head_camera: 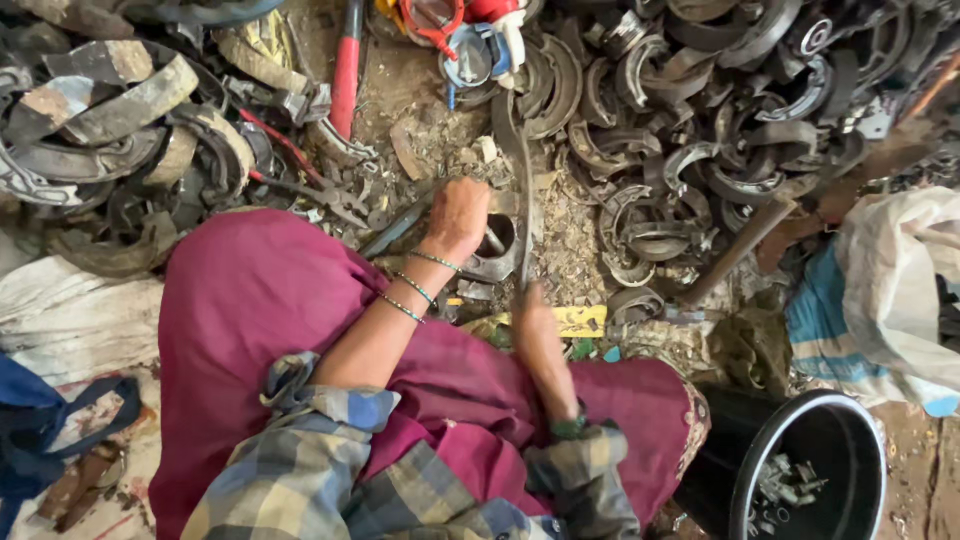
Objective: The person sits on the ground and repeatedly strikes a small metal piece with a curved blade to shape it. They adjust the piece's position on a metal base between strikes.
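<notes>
On the littered ground, mid-scene, I see the left hand point(458, 218) closed over a curved metal brake shoe point(497, 243). The right hand point(531, 318) wraps its grip round a long dark tool point(520, 180), blurred. Black bucket point(805, 470) at near right.

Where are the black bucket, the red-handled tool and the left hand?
black bucket point(878, 440): head view, on its right rim.
red-handled tool point(346, 75): head view, middle of the red handle.
left hand point(457, 215): head view, back of the hand.
</notes>
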